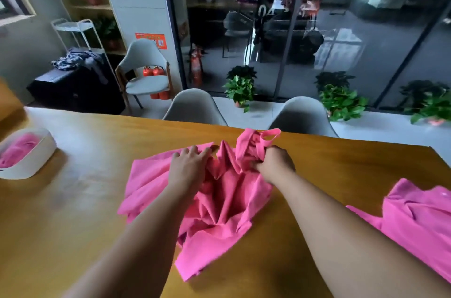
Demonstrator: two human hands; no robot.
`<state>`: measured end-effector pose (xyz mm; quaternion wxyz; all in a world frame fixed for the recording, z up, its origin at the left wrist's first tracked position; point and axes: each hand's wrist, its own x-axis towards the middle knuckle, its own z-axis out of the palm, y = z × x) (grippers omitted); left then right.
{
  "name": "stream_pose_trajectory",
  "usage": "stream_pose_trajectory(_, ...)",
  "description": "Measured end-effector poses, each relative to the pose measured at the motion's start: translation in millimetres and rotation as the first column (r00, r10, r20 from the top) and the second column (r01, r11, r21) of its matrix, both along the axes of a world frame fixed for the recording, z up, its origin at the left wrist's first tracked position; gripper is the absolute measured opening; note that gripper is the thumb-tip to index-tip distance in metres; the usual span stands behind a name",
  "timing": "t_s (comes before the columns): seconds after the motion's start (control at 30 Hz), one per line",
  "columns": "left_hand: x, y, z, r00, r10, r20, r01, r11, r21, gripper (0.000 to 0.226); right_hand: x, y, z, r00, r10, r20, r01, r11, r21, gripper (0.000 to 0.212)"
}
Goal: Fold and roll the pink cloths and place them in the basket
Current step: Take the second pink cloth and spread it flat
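A crumpled pink cloth (219, 212) lies spread on the wooden table (85, 212) in front of me. My left hand (189, 166) rests flat on its far left part, fingers straight. My right hand (274, 163) grips a bunched-up fold of the same cloth near its far edge, lifting that bunch a little. A second pink cloth (415, 219) lies at the right edge of the table. A white basket (36, 158) stands at the far left of the table with pink cloth inside.
Two grey chairs (195, 108) stand at the table's far side. Beyond them are potted plants (240, 90) and a glass wall. Another chair and a dark cabinet stand to the left.
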<state>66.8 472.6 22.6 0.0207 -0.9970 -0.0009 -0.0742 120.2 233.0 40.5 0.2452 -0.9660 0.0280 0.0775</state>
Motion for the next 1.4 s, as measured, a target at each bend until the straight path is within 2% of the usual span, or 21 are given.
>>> stream_pose_trajectory(0.07,15.6,-6.7,-6.4,0.999,0.041,0.005,-0.041,0.999,-0.004,0.04,13.2,-29.1,2.0,0.997,-0.068,0.042,0.072,0.992,-0.102,0.036)
stream_pose_trajectory(0.1,22.2,-9.0,-8.5,0.998,0.068,0.011,-0.068,0.998,-0.003,0.036,21.1,-40.2,2.3,0.995,-0.094,0.047,0.1,0.981,-0.165,0.044)
stream_pose_trajectory(0.17,37.0,-18.1,-13.0,0.994,0.106,0.019,-0.106,0.994,0.011,0.032,37.9,-61.2,3.6,0.987,-0.159,-0.026,0.15,0.965,-0.214,0.06)
stream_pose_trajectory(0.23,50.2,-27.9,-17.7,0.993,0.119,0.017,-0.12,0.993,0.017,0.032,51.7,-79.0,-1.1,0.983,-0.149,-0.11,0.118,0.962,-0.247,0.059)
stream_pose_trajectory(0.3,60.4,-40.2,-25.8,0.994,0.108,0.018,-0.109,0.994,0.032,0.034,49.6,-90.4,-4.4,0.994,-0.108,-0.027,0.095,0.949,-0.301,0.059)
stream_pose_trajectory(0.37,66.7,-52.0,-36.7,0.997,0.069,0.027,-0.07,0.996,0.049,0.039,41.0,-97.3,-14.5,0.995,-0.056,0.085,0.08,0.947,-0.311,0.075)
stream_pose_trajectory(0.43,71.0,-62.6,-50.1,0.999,-0.014,-0.034,0.017,0.997,0.081,0.042,36.9,-101.5,-26.2,0.995,-0.033,0.097,0.06,0.954,-0.295,0.086)
stream_pose_trajectory(0.57,75.4,-78.5,-74.8,0.974,-0.171,-0.149,0.19,0.973,0.127,0.052,50.9,-111.6,-45.1,0.996,-0.033,0.088,0.051,0.976,-0.214,0.079)
stream_pose_trajectory(0.7,85.0,-80.8,-83.5,0.941,-0.191,-0.281,0.243,0.957,0.161,0.04,79.8,-134.0,-47.4,0.98,-0.055,0.189,0.076,0.991,-0.11,0.056)
stream_pose_trajectory(0.77,95.3,-75.4,-76.0,0.971,-0.068,-0.228,0.095,0.989,0.11,0.034,102.3,-149.4,-43.1,0.943,-0.231,0.241,0.244,0.97,-0.025,0.046)
stream_pose_trajectory(0.83,108.8,-66.4,-68.2,0.98,0.171,-0.103,-0.177,0.982,-0.058,0.029,126.6,-166.4,-37.2,0.83,-0.5,0.248,0.483,0.866,0.128,0.045)
stream_pose_trajectory(0.9,124.3,-55.4,-64.0,0.927,0.374,-0.035,-0.375,0.917,-0.132,0.022,147.7,-179.8,-33.3,0.741,-0.65,0.168,0.607,0.756,0.247,0.064)
stream_pose_trajectory(0.93,130.6,-51.7,-66.6,0.913,0.407,0.003,-0.404,0.907,-0.119,0.022,153.6,-181.8,-32.6,0.746,-0.657,0.11,0.618,0.744,0.255,0.08)
stream_pose_trajectory(1.0,137.6,-54.5,-72.8,0.933,0.354,0.069,-0.347,0.932,-0.101,0.035,154.3,-178.3,-43.2,0.81,-0.585,0.039,0.568,0.8,0.194,0.103)
stream_pose_trajectory(1.07,138.9,-67.3,-84.8,0.973,0.171,0.157,-0.164,0.985,-0.058,0.054,144.4,-168.4,-70.8,0.876,-0.481,0.04,0.481,0.877,0.021,0.099)
stream_pose_trajectory(1.13,133.6,-90.1,-99.0,0.991,-0.017,0.135,0.021,0.999,-0.027,0.063,125.0,-155.6,-101.8,0.938,-0.342,0.046,0.344,0.916,-0.206,0.087)
stream_pose_trajectory(1.2,124.4,-115.8,-113.2,0.975,-0.219,0.025,0.219,0.975,-0.018,0.06,102.3,-139.9,-125.5,0.989,-0.15,-0.009,0.139,0.936,-0.324,0.078)
stream_pose_trajectory(1.3,106.3,-145.2,-131.9,0.872,-0.422,-0.247,0.415,0.906,-0.081,0.058,65.5,-117.4,-147.6,0.986,0.075,-0.145,-0.103,0.976,-0.194,0.074)
stream_pose_trajectory(1.33,100.9,-150.9,-136.8,0.837,-0.423,-0.348,0.419,0.903,-0.091,0.059,55.1,-113.4,-153.3,0.97,0.121,-0.209,-0.154,0.977,-0.149,0.076)
stream_pose_trajectory(1.4,91.8,-152.0,-147.7,0.79,-0.294,-0.538,0.291,0.952,-0.092,0.061,40.7,-113.4,-164.6,0.928,0.19,-0.32,-0.249,0.956,-0.154,0.078)
